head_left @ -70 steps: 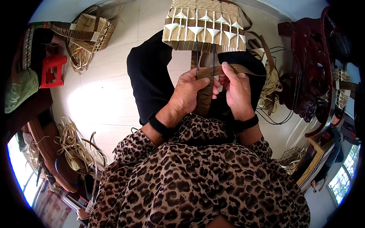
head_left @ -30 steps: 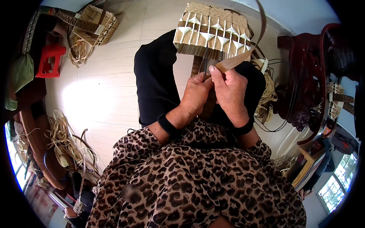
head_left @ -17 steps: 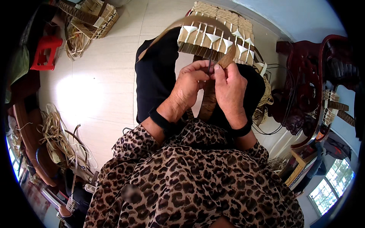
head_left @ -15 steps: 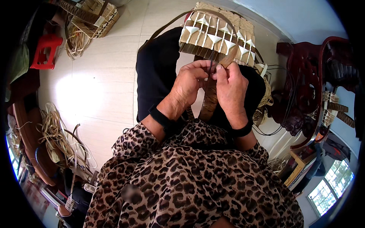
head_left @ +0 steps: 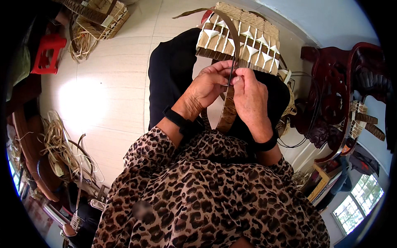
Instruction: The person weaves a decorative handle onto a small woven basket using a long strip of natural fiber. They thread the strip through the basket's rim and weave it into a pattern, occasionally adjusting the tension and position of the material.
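Brown and flat, a long strip (head_left: 237,39) arches up from between the person's hands, passes in front of a pale basket (head_left: 269,35) and ends in a loose tip to the left, seen against the pale floor (head_left: 111,74). The basket, patterned with white cords and triangles, is just beyond the hands, by the knees. The right hand (head_left: 251,97) is drawn into a narrow pinch at the strip's lower end. The left hand (head_left: 206,84) has its fingers bent close together around a thin dark rod (head_left: 230,77); I cannot tell whether it grips it. Below the fingertips, a brown wrapped band (head_left: 227,113) runs down toward the lap, between black trousers (head_left: 167,78). Each wrist wears a black band. Off to the left are a red stool (head_left: 49,53) and a tangle of pale strips (head_left: 58,144); a carved dark wood chair (head_left: 331,82) is at right.
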Demonstrator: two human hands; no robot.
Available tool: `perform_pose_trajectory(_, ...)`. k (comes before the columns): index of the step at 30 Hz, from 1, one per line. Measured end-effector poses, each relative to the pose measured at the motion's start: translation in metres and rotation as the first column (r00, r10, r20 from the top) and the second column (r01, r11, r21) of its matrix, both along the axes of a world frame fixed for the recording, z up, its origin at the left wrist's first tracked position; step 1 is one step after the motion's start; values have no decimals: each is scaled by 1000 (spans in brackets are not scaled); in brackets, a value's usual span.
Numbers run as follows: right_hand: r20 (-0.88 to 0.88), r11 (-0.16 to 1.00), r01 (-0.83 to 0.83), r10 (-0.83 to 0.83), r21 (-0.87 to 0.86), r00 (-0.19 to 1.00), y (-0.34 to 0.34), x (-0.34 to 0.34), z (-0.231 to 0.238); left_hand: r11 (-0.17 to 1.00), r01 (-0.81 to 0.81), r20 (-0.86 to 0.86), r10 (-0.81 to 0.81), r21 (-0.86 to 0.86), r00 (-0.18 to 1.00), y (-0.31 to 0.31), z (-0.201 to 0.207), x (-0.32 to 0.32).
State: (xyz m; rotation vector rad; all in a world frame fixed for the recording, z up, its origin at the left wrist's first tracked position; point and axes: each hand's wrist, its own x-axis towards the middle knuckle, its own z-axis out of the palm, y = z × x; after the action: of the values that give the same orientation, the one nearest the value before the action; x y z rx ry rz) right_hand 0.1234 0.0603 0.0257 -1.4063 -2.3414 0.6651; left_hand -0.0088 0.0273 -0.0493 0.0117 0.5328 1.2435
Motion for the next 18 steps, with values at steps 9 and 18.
perform_pose_trajectory(9,-60,999,-29,27,-34,998,4,3,3,980,-112,-325,54,-164,944,-1,5,12)
perform_pose_trajectory(18,-80,996,-30,23,-86,997,5,6,0,833,-454,-413,310,-316,856,3,36,6)
